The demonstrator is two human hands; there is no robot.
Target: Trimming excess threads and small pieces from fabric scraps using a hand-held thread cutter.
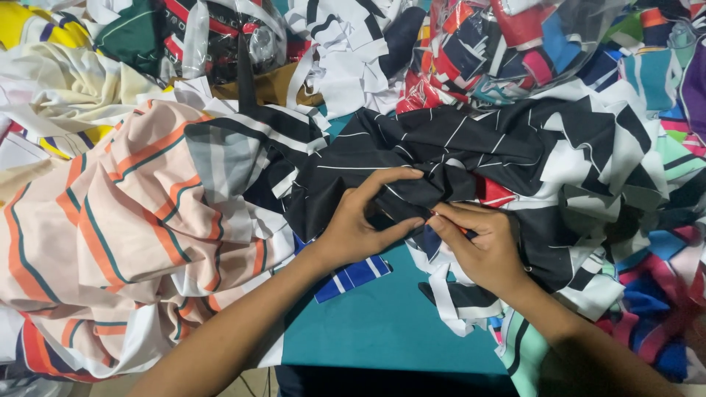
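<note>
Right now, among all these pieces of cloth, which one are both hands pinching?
The black cloth with thin white lines in the middle. The left hand and right hand pinch its lower edge; the peach cloth with orange stripes lies untouched beside it.

A peach striped cloth (125,242) lies left, a clear bag of scraps (507,44) top right, teal tabletop (382,323) below.

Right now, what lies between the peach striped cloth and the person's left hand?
In the head view, black-and-white striped scraps lie between the peach striped cloth and the left hand, which pinches the black thin-lined fabric.
</note>
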